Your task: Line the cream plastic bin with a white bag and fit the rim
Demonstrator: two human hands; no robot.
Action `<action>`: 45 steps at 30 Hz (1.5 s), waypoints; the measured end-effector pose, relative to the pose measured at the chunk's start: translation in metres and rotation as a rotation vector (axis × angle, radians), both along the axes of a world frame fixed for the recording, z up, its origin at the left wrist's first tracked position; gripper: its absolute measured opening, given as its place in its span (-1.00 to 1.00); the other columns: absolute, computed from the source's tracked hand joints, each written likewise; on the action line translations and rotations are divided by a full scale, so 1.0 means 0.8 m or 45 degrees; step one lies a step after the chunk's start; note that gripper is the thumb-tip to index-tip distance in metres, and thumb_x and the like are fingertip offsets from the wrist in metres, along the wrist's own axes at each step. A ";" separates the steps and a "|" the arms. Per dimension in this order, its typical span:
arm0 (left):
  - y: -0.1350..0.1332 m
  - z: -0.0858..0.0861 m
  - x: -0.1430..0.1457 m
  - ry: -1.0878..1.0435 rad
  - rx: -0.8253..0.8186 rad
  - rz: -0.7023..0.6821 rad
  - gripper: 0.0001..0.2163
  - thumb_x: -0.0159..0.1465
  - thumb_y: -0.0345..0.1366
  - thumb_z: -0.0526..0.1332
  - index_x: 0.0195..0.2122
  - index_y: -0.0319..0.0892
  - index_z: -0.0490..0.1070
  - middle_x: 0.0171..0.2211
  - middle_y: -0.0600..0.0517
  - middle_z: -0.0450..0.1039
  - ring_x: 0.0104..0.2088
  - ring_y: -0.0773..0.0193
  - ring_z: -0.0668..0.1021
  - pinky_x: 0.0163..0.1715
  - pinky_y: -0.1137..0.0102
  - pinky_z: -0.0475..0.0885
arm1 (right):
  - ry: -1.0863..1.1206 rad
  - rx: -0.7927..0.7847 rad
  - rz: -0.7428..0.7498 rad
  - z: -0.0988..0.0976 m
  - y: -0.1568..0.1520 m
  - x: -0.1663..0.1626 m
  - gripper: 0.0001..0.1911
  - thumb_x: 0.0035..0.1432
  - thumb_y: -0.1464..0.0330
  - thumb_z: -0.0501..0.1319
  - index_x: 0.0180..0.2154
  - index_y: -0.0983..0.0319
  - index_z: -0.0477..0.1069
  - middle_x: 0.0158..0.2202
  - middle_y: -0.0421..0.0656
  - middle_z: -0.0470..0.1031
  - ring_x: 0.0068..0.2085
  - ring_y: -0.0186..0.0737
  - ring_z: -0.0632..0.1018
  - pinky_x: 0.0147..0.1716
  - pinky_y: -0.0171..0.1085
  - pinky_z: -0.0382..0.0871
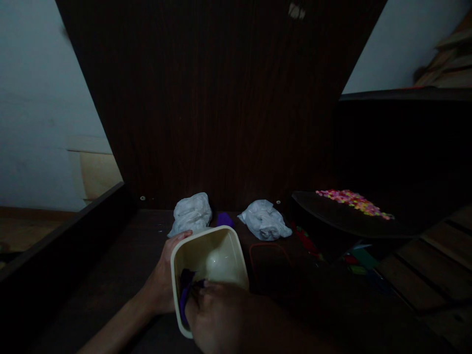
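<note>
dark tabletop [121,265], white bags [192,212] beyond: left hand [164,275] around cream bin [226,258], right hand [217,314] closed on purple cloth [184,297]

At the far side of the dark tabletop [99,285], by a tall dark wood panel [228,98], sit two crumpled whitish plastic bags: the left bag [192,211] and the right bag [264,220]. Further right, a dark curved surface [320,209] bears a heap of small pieces [354,200], pink, red and yellow. Just nearer lies a green item [364,256], too dim to identify. Wooden slats [452,241] run along the right; a pale wall [33,108] stands far left.
</note>
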State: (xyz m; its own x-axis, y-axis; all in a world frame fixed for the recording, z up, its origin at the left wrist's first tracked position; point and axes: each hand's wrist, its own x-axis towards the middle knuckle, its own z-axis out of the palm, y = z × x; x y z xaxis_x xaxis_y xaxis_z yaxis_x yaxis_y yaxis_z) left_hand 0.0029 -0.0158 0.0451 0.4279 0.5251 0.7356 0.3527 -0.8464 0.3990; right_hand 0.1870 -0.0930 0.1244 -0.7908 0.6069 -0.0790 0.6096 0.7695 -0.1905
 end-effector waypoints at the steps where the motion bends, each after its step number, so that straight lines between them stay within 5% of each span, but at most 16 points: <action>1: 0.000 0.000 0.001 -0.007 0.011 -0.009 0.00 0.02 -0.13 0.52 0.41 -0.06 -0.01 0.25 -0.28 0.32 0.20 -0.31 0.49 0.14 -0.14 0.50 | -0.019 -0.006 -0.015 0.000 -0.001 0.001 -0.73 0.23 0.30 0.26 -0.13 0.39 0.49 -0.31 0.05 0.63 -0.40 -0.09 0.59 -0.38 -0.22 0.49; 8: -0.001 0.005 0.005 0.031 0.066 -0.059 0.05 0.02 -0.08 0.50 0.44 -0.09 -0.09 0.25 -0.34 0.25 0.19 -0.39 0.46 0.12 -0.21 0.48 | 0.021 -0.047 -0.067 -0.012 -0.003 0.010 -0.75 0.28 0.27 0.21 -0.18 0.34 0.51 -0.37 0.01 0.62 -0.47 -0.13 0.57 -0.40 -0.19 0.48; 20: -0.008 0.022 0.013 0.086 0.161 -0.026 -0.05 0.15 -0.18 0.38 0.46 -0.12 -0.15 0.23 -0.33 0.23 0.21 -0.32 0.45 0.15 -0.18 0.47 | -0.004 0.078 -0.039 -0.011 -0.009 0.025 -0.62 0.32 0.27 0.18 0.03 0.40 0.48 -0.20 0.10 0.64 -0.29 -0.01 0.64 -0.28 -0.14 0.53; 27: -0.010 0.024 0.015 0.089 0.156 -0.032 0.00 0.13 -0.18 0.41 0.47 -0.09 -0.20 0.22 -0.36 0.24 0.19 -0.35 0.46 0.10 -0.24 0.48 | -0.022 -0.069 -0.075 -0.015 -0.006 0.028 -0.62 0.27 0.15 0.25 -0.13 0.36 0.56 -0.24 0.07 0.65 -0.31 -0.05 0.63 -0.33 -0.18 0.52; 35: -0.010 0.024 0.012 0.105 0.131 -0.040 0.08 0.04 -0.16 0.48 0.46 -0.09 -0.19 0.23 -0.36 0.23 0.20 -0.39 0.45 0.11 -0.23 0.47 | -0.288 -0.346 -0.273 0.072 -0.011 0.019 -0.40 0.22 -0.06 0.25 -0.16 0.40 0.58 -0.15 0.16 0.64 -0.18 0.14 0.65 -0.26 -0.09 0.53; 38: -0.010 0.023 0.012 0.097 0.121 -0.032 0.10 0.01 -0.16 0.50 0.46 -0.09 -0.18 0.23 -0.36 0.27 0.19 -0.38 0.47 0.10 -0.22 0.48 | -0.383 -0.389 -0.290 0.087 -0.010 0.015 -0.42 0.28 -0.02 0.22 -0.10 0.41 0.56 -0.05 0.16 0.62 -0.09 0.16 0.64 -0.19 -0.07 0.54; 45: -0.009 0.020 0.012 0.083 0.126 -0.045 0.18 -0.05 -0.10 0.55 0.46 -0.07 -0.21 0.25 -0.37 0.27 0.19 -0.41 0.46 0.09 -0.21 0.49 | -0.316 -0.257 -0.173 0.043 0.005 0.019 -0.33 0.21 -0.11 0.20 -0.14 0.42 0.58 -0.11 0.17 0.63 -0.13 0.15 0.65 -0.16 -0.03 0.53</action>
